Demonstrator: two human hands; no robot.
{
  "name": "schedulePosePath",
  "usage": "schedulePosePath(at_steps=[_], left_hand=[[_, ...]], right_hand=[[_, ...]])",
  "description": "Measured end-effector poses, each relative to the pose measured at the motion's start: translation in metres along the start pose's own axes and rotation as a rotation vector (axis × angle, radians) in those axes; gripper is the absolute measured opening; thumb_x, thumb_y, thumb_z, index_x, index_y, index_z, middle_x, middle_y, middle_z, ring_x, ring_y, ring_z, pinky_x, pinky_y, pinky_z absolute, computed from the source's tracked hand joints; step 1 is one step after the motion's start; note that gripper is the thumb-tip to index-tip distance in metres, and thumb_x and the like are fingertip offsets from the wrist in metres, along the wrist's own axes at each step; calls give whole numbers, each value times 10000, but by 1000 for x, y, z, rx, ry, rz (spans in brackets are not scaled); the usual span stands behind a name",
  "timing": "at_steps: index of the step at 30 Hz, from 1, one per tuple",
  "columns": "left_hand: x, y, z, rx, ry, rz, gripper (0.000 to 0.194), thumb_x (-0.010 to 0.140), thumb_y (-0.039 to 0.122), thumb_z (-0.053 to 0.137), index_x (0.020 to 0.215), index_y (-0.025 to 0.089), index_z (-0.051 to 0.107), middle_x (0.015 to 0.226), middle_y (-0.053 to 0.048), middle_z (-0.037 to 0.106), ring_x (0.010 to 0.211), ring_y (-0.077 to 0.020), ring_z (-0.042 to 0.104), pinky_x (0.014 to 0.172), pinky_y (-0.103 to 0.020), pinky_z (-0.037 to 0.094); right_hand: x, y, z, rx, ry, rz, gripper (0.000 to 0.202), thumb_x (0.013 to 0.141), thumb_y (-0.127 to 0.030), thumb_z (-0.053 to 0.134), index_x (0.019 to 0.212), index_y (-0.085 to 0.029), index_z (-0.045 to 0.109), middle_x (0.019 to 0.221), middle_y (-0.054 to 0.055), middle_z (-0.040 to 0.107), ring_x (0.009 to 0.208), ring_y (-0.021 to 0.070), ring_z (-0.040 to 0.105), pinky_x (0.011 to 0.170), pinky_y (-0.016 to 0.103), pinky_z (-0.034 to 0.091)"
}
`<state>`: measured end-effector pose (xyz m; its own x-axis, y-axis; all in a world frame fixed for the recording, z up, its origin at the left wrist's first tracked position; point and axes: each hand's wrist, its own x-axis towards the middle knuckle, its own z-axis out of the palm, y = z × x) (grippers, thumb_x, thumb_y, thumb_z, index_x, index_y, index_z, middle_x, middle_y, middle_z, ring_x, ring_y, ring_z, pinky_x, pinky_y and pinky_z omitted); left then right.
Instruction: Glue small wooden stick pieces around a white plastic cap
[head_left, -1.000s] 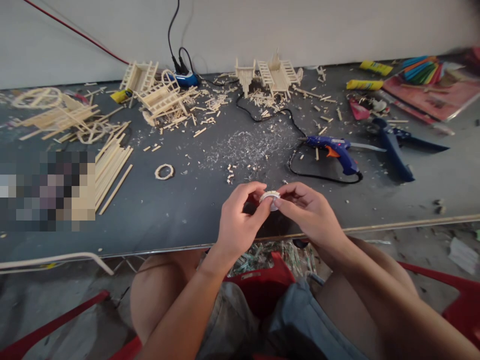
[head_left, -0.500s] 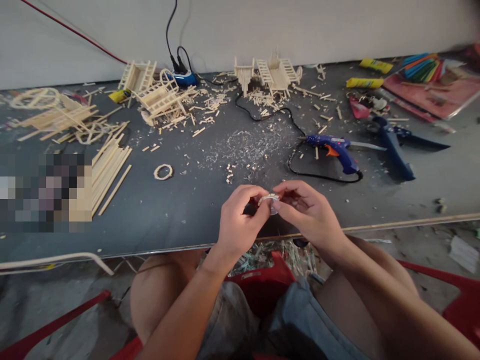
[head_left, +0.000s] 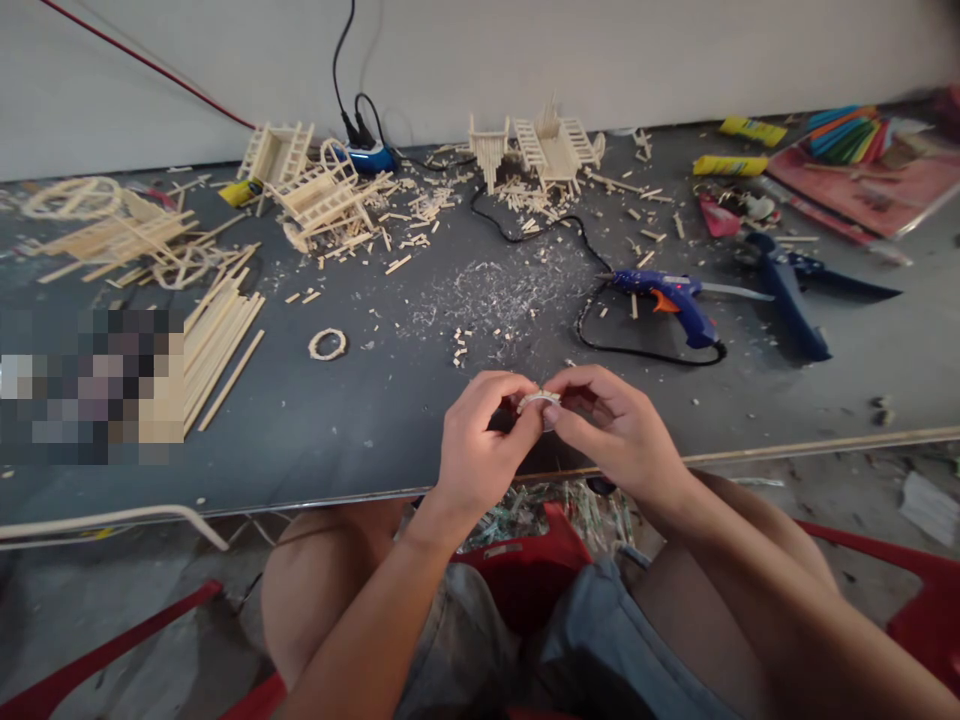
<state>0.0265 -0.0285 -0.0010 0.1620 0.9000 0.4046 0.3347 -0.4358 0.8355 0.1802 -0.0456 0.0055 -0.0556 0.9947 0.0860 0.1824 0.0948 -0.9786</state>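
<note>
Two hands meet over the near edge of the table (head_left: 337,440), pinching one small pale ring (head_left: 538,401) between them. Left hand (head_left: 480,445): thumb and forefinger closed on the ring's left side, remaining fingers curled under. Right hand (head_left: 619,430): fingertips closed on the ring's right side, thumb beneath. The ring sits at the very tips of both grips, not in either palm; only its upper rim shows between the fingers, the rest is hidden. It is held just above the table surface, near the front edge, clear of the clutter.

Around the hands:
- Blue glue gun (head_left: 667,298) lying on its side beyond the right hand, its black cord (head_left: 600,345) looping toward the hands.
- Dark blue tool (head_left: 791,290) just right of the glue gun; kind cannot be told.
- Second small ring (head_left: 328,343) of pale sticks flat on the table, well left of the hands.
- Bundle of long sticks (head_left: 221,335) further left, beside a blurred patch.
- Small stick-built frames (head_left: 551,145) at the far edge, more frames (head_left: 315,190) to the left, short offcuts and shavings scattered between.
- Coloured sticks (head_left: 844,135) at far right.
- Red chair (head_left: 525,570) under the person's knees.
</note>
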Motion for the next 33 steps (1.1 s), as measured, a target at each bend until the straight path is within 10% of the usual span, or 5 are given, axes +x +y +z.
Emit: schedulePosePath(at_steps=[33], left_hand=[[-1, -1, 2, -2, 90, 60, 68, 831, 150, 628, 877, 197, 612, 846, -9, 639, 716, -104, 585, 659, -231, 508]], right_hand=[[-3, -2, 1, 13, 98, -38, 47, 816, -245, 648, 855, -222, 636, 807, 8, 648, 742, 134, 598, 705, 272, 506]])
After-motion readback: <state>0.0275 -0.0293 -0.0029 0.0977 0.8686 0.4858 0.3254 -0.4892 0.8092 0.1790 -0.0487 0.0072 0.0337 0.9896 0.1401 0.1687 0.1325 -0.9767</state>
